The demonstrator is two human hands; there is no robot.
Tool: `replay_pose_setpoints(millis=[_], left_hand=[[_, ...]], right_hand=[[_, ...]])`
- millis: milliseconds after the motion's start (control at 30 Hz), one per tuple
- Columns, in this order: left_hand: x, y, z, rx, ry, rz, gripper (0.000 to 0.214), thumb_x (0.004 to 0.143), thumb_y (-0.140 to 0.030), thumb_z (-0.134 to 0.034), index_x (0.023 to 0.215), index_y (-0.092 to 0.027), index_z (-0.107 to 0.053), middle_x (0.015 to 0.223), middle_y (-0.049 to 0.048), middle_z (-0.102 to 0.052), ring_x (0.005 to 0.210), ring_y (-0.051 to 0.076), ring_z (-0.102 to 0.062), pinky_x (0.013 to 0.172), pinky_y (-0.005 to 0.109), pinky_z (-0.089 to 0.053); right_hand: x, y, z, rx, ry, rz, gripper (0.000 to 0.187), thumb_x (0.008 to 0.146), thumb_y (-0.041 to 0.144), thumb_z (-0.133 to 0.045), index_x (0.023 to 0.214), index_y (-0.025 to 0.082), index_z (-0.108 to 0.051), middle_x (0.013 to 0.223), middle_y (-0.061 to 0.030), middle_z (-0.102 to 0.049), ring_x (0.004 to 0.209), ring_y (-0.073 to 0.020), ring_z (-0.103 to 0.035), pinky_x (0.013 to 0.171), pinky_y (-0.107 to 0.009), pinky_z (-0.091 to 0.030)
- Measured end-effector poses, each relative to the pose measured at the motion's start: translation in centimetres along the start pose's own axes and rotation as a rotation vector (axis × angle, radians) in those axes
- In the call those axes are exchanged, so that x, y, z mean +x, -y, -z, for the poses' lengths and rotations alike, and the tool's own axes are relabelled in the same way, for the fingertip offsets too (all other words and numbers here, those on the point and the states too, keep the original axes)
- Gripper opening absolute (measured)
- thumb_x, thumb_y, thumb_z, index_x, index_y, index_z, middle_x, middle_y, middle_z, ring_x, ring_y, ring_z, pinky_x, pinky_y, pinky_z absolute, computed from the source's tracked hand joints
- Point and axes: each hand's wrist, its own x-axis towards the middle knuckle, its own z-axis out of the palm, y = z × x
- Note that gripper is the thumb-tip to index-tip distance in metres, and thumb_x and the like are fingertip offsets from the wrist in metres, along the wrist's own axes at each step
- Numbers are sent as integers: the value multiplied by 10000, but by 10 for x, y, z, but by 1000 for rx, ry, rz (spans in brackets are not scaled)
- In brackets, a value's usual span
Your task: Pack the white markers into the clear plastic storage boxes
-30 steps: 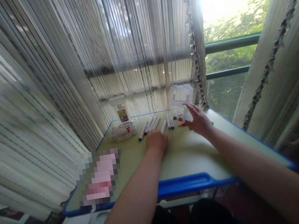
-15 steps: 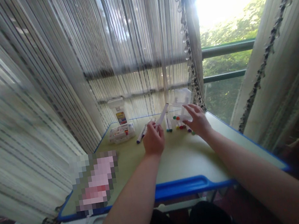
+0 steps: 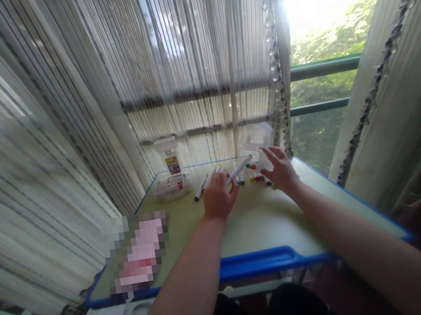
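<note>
Since the frame a second earlier, the left hand (image 3: pixel 220 197) has come up from the loose markers (image 3: pixel 201 186) and now carries a white marker (image 3: pixel 241 168). Against the half-second frame, that marker lies flatter, and its far end points further right. The right hand (image 3: pixel 281 172) keeps about the same place.

Left hand: fingers pinch the white marker near its lower end. Marker is slanted, raised above the worktop (image 3: pixel 260 221), its upper end just beside the coloured marker ends (image 3: pixel 253 167), which show green, orange-red, yellow and red.

Right hand: thumb and index finger stand apart in a curve at the right side of the open clear plastic case (image 3: pixel 256 137). Cannot tell whether they press on its wall. Purple and green ends show just beside the thumb. The case's lid is raised at the back edge of the worktop.

Surroundings: loose markers lie slanted to the left of the left hand, the outermost with a dark purple-blue end. Further left sits a shut clear case (image 3: pixel 173 186); behind it, an upright clear container (image 3: pixel 172 164) with a yellow and dark label. A pixelated pink item (image 3: pixel 145 247) lies at the left side. Worktop is pale green, blue-edged; a striped sheer curtain (image 3: pixel 189 75) hangs behind.
</note>
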Motion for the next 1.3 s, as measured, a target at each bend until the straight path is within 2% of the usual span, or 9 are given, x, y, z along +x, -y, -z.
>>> replay_pose_setpoints(millis=[267, 433, 600, 733, 833, 967, 1133, 1233, 1300], left_hand=[[-1, -3, -1, -63, -141, 7, 195, 799, -270, -582, 939, -178, -483, 822, 33, -613, 738, 136, -611, 638, 237, -473], [1, -4, 0, -116, -94, -17, 152, 836, -294, -568, 917, -170, -531, 810, 34, -606, 719, 122, -604, 614, 222, -471], [1, -5, 2, -147, -31, -59, 206, 872, -327, -527, 982, -167, -596, 863, 58, -617, 765, 132, -612, 676, 245, -500], [0, -7, 2, -174, 52, -59, 261, 856, -242, -501, 1085, -156, -593, 925, 73, -618, 798, 143, -615, 720, 256, -511], [0, -7, 1, -187, 74, -60, 257, 825, -202, -510, 1057, -143, -604, 950, 78, -634, 835, 155, -618, 760, 267, -513], [1, -6, 1, -181, 80, -49, 220, 854, -270, -521, 1012, -141, -602, 906, 72, -656, 827, 157, -624, 761, 274, -510], [2, -7, 3, -178, 104, -31, 285, 877, -385, -495, 981, -147, -614, 878, 71, -652, 804, 159, -619, 749, 282, -506], [1, -8, 4, -178, 101, 16, 370, 853, -413, -522, 1109, -150, -568, 938, 80, -628, 843, 166, -609, 731, 276, -505], [-1, -7, 5, -177, 98, 29, 437, 853, -372, -518, 1231, -154, -490, 1015, 94, -601, 883, 168, -597, 735, 273, -504]], right_hand=[[-1, 9, 2, 26, 120, 56, 606, 716, 201, -629, 1298, 237, -467, 1238, -125, -519, 1143, -300, -511, 946, -498, -445], [-2, 11, 2, 33, 144, 82, 619, 709, 208, -651, 1298, 218, -462, 1245, -135, -534, 1154, -306, -512, 945, -501, -447], [-1, 12, 3, 52, 144, 99, 617, 716, 186, -621, 1306, 234, -447, 1247, -125, -543, 1160, -302, -512, 952, -512, -442], [0, 12, 3, 61, 131, 120, 602, 719, 189, -620, 1297, 228, -457, 1235, -125, -550, 1149, -298, -518, 946, -502, -449], [-1, 12, 2, 54, 128, 122, 605, 733, 211, -619, 1311, 220, -439, 1231, -133, -549, 1148, -298, -516, 950, -512, -441], [-3, 13, 1, 49, 126, 127, 635, 747, 254, -625, 1337, 197, -400, 1229, -153, -543, 1138, -308, -522, 942, -520, -445], [-3, 15, 2, 52, 128, 144, 619, 763, 274, -621, 1334, 197, -397, 1221, -152, -548, 1128, -308, -531, 941, -505, -451], [-3, 16, 0, 40, 126, 130, 613, 764, 273, -617, 1331, 200, -397, 1222, -151, -546, 1129, -311, -529, 934, -507, -454], [-4, 17, -2, 36, 129, 109, 617, 762, 270, -611, 1333, 196, -391, 1221, -154, -545, 1129, -314, -527, 927, -511, -455]])
